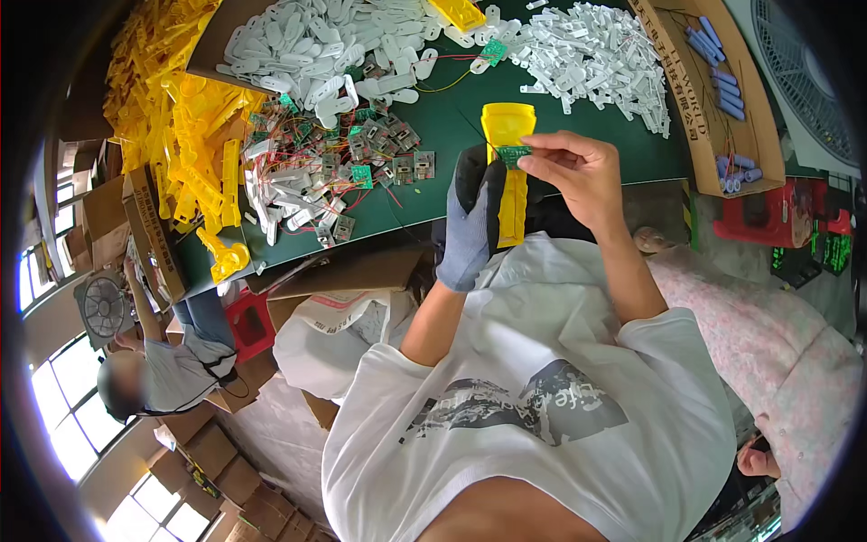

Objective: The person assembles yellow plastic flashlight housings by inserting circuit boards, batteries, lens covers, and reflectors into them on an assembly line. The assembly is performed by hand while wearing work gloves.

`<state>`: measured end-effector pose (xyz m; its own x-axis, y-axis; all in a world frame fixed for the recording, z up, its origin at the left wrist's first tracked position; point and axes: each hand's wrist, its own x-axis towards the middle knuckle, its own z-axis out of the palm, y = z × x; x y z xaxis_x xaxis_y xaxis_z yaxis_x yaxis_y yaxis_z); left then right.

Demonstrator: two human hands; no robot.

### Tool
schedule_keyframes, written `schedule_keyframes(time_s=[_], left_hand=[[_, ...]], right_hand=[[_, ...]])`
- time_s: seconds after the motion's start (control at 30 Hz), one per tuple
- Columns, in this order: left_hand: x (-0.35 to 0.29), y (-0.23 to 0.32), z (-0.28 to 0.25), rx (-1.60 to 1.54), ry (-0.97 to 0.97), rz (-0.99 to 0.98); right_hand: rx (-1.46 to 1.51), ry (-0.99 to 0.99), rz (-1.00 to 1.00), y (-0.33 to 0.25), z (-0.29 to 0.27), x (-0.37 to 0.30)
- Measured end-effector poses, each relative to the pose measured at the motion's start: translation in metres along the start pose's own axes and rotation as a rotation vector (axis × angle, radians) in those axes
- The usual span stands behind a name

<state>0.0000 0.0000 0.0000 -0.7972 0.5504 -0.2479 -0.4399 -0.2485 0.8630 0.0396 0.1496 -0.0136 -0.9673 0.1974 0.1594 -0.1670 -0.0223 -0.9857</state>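
Note:
My left hand (474, 217), in a grey glove with dark fingers, is closed around a yellow plastic housing (512, 212). The housing stands out from my lap toward the table, its wider end pointing away from me. Over its middle lies a small green circuit board (513, 155). My right hand (578, 176) is bare and pinches the board's right edge between thumb and fingers. A thin dark wire runs up and left from near the board. Part of the housing is hidden behind my gloved fingers.
A green table (461, 90) carries a heap of circuit boards with red wires (361, 172), white plastic strips (298, 54) and small white parts (596, 54). Yellow housings (181, 135) pile up at left. A carton (695, 108) at right holds blue cylindrical cells. Another person (181, 375) sits far left.

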Motion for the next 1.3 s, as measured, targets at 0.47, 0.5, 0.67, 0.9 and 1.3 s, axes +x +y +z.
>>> schedule_keyframes(time_s=[0.47, 0.5, 0.67, 0.9, 1.3], left_hand=[[0.014, -0.015, 0.006, 0.104, 0.091, 0.199], [0.015, -0.012, 0.006, 0.097, 0.094, 0.198], [0.015, -0.015, 0.003, -0.071, 0.033, 0.121], [0.021, -0.026, 0.004, 0.052, 0.101, 0.216], [0.017, -0.005, 0.005, -0.184, 0.048, 0.005]], right_hand=[[-0.409, 0.157, 0.008, -0.002, 0.012, -0.001], [-0.425, 0.173, -0.020, 0.000, 0.013, -0.001], [-0.447, 0.156, -0.043, 0.002, 0.017, 0.003], [-0.495, 0.160, -0.049, -0.003, 0.018, 0.002], [-1.233, 0.447, 0.060, -0.009, -0.029, 0.030]])
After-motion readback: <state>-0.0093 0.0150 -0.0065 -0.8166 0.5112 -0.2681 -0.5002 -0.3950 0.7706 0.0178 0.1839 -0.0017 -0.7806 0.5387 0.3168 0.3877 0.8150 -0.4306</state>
